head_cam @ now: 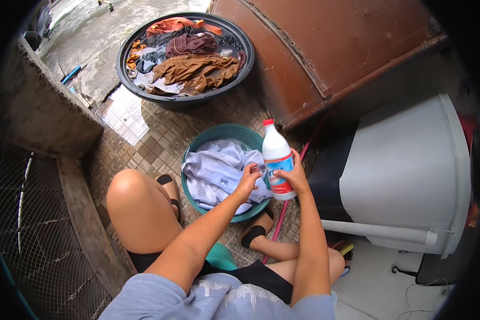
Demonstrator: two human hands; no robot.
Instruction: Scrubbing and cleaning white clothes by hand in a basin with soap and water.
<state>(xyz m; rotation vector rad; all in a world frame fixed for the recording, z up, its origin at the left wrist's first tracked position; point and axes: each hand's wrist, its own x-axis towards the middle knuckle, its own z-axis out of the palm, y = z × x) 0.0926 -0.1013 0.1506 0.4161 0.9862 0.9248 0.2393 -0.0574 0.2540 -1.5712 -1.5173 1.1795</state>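
Note:
My right hand (293, 176) grips a white plastic bottle (276, 150) with a red cap and a red and blue label, held upright above the right rim of a round green basin (192, 146). The cap is on. Just left of the bottle, my left hand (249, 182) is raised over the basin with its fingers apart and holds nothing. Pale lavender wet cloth (220, 168), bearing a small dark patch, lies heaped in the basin, with some suds near the far edge.
Beyond the basin stands a large black tub (124, 76) of water and dark, brown and orange clothes. A rusty brown metal panel (344, 44) is at the upper right. At right are a grey-white appliance (404, 172) with a corrugated hose (380, 231) and a pink hose (281, 220). Wire mesh (44, 224) lies left.

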